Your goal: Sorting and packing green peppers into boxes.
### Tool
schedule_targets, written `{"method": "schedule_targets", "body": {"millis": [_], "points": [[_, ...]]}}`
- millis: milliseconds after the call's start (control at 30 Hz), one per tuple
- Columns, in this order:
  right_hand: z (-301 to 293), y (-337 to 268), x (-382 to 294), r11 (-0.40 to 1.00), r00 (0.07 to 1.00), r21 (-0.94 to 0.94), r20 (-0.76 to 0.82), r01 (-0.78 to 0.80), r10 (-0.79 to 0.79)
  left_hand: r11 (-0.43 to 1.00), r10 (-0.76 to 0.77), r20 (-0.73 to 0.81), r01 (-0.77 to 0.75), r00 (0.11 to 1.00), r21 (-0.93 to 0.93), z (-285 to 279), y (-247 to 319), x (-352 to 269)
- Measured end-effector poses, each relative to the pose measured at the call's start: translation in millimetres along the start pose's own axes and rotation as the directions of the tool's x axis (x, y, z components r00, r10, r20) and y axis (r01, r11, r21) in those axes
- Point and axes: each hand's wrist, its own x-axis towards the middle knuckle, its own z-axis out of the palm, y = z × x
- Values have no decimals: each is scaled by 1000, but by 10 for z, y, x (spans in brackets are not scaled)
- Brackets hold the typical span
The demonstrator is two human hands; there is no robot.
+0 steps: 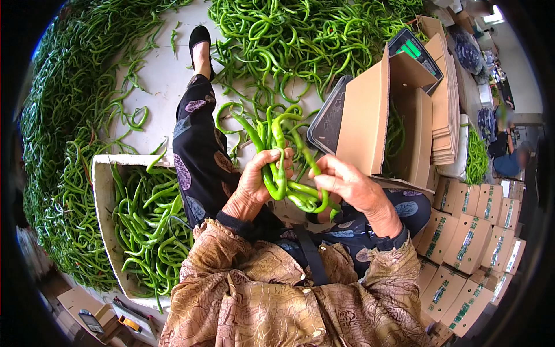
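My left hand (256, 182) is closed around a bunch of long curled green chili peppers (277, 173) above my lap. Just right of it, my right hand (353, 186) pinches a single long green pepper (310, 158) between thumb and fingers, against the bunch. To the right, an open cardboard box (364, 117) is tilted on the black platform of a scale (327, 117), with some green peppers (394, 130) inside. At my left side stands a white foam box (103, 208) filled with green peppers (149, 225).
Large pepper heaps (295, 39) lie ahead and along the left (56, 143). A scale display (409, 50) and flattened cartons (442, 95) stand beyond the open box. Stacked closed cartons (466, 245) are at the right; a person (511, 158) is farther off.
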Motion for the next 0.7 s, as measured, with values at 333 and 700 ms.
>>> {"method": "schedule_targets", "body": {"millis": [333,700], "points": [[295,367,-92,830,957,-557,-221,33,-187,1000,0,-91,0,996,4,10,-43,60],[-250,277,-176,989,892,132,-453,60,7,875,312,-95,-247,945,417,93,110,29]]}}
